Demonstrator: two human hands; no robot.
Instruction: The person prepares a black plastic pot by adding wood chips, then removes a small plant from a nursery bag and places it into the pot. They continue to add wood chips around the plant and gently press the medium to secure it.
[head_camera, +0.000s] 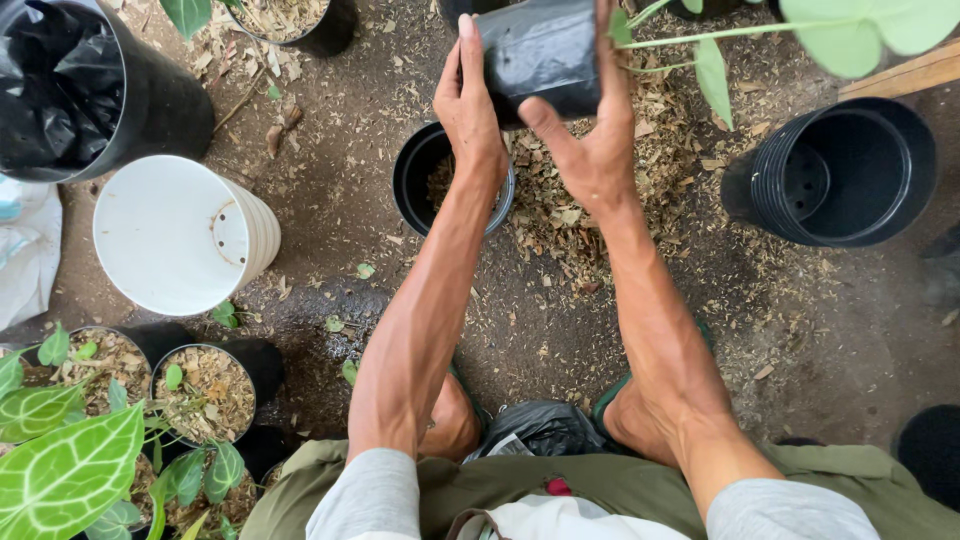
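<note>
Both hands clamp the soft black grow bag (538, 55) over the pot (420, 175).
Left hand (468, 105) flat, right hand (590, 140) wrapped round its sides; thin plastic looks floppy, best gripped low.

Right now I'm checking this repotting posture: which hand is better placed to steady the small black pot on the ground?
Likely the left hand: its wrist lies directly over the small black pot, while the right hand sits further off, beside the black bag both hold.

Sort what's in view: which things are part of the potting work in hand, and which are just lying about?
In hand:
left hand
right hand
black grow bag, held by both
black pot beneath, partly filled
wood-chip pile

Lying about:
white pot stack on its side
black pot stack on its side
potted seedlings
</note>
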